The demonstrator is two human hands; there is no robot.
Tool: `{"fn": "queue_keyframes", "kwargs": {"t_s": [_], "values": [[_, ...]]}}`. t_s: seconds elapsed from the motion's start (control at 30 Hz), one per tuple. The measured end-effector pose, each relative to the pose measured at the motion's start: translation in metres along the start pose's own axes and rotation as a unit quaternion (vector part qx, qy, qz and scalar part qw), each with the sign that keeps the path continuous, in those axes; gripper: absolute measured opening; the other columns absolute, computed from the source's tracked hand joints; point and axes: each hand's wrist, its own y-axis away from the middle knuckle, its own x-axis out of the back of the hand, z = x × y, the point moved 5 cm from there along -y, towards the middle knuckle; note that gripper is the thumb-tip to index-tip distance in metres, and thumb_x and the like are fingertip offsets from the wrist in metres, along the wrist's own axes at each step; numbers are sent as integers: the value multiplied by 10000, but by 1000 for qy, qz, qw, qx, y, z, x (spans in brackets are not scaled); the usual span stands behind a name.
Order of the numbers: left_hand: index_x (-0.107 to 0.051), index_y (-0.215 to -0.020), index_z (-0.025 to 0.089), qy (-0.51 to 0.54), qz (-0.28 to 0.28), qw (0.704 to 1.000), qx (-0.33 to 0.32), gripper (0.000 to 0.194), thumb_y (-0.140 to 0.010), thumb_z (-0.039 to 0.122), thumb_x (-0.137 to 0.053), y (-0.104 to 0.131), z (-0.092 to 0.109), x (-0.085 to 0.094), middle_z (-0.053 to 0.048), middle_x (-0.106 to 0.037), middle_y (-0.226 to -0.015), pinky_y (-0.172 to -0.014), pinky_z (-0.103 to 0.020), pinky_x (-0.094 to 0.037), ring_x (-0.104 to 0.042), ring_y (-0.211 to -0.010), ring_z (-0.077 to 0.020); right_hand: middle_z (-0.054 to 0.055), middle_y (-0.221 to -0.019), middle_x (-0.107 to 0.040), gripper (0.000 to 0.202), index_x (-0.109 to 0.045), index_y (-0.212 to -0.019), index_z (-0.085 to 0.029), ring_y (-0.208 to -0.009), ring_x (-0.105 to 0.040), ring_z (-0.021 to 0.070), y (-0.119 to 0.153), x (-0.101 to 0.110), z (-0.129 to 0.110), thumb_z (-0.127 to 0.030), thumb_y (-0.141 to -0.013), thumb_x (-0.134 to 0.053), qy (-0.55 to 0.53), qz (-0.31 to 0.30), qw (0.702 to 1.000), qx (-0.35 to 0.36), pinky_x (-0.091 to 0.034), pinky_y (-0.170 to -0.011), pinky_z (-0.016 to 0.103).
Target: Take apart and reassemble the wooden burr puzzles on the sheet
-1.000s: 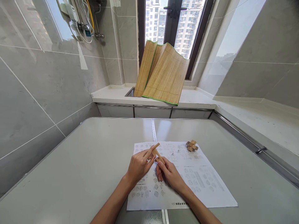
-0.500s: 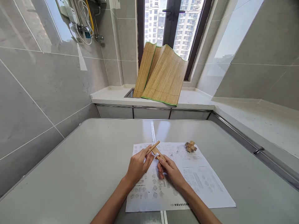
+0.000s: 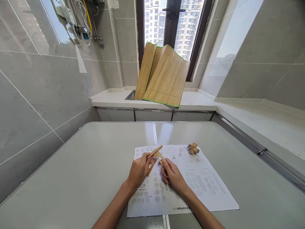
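My left hand (image 3: 138,169) is closed around slim wooden puzzle pieces. One wooden stick (image 3: 156,150) slants up and right past its fingertips, and a second flat wooden piece (image 3: 152,167) angles down beneath the fingers. My right hand (image 3: 173,175) pinches a notched wooden puzzle piece (image 3: 157,155), whose far end meets the stick; whether they are joined I cannot tell. Both hands are above a printed instruction sheet (image 3: 200,197) with small diagrams. An assembled wooden burr puzzle (image 3: 193,148) rests near the sheet's far right corner.
The sheet lies on a pale grey table (image 3: 95,165) with a seam down its middle. Beyond it, a folded bamboo mat (image 3: 166,76) leans by the window on a white ledge (image 3: 109,98). Tiled walls flank both sides; pipes and cables (image 3: 82,25) hang at upper left.
The notched piece in my right hand has turned slightly against the stick. The flat piece under my left fingers now shows more. The whole view has shifted a little.
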Motion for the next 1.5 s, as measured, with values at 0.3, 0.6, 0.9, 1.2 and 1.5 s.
{"fn": "queue_keyframes", "kwargs": {"t_s": [0.3,0.6,0.9,1.2,1.5], "values": [[-577,-1078,201,12,6,1000,-21,163,-1044,321,-472,-2,5,5,9,-725,-725,-522,-226,-464,-649,-525,-130,-91,-532,-448,487,-526,-907,-225,-367,-380,93,3,0,-6,-696,-980,-427,40,10,999,13,-334,-414,239],[-573,-1107,223,38,-41,998,-22,169,-1055,302,-433,-2,4,1,5,-739,-780,-582,-238,-509,-691,-599,-145,-109,-545,-424,498,-527,-932,-209,-359,-352,63,-1,1,1,-704,-952,-478,-19,-13,1000,-16,-274,-396,207],[-589,-1036,210,-16,-10,998,-66,114,-1029,271,-492,4,16,-10,-3,-714,-732,-595,-260,-496,-687,-615,-162,-109,-542,-436,473,-509,-926,-215,-361,-376,71,-4,-2,-3,-687,-952,-500,-37,-13,999,-7,-294,-399,216],[-571,-1015,211,-29,21,997,-65,68,-1019,247,-513,7,15,-9,-14,-727,-753,-593,-270,-500,-695,-616,-166,-110,-565,-442,450,-497,-922,-215,-374,-375,64,-2,-6,-2,-663,-967,-508,-59,-44,997,-7,-295,-409,211],[-576,-1025,215,-14,25,998,-59,74,-1019,245,-508,8,16,-9,-21,-728,-748,-579,-268,-509,-699,-614,-170,-110,-586,-404,460,-483,-895,-221,-378,-353,54,-2,-6,-3,-675,-961,-513,-57,-51,997,-5,-267,-403,212]]}}
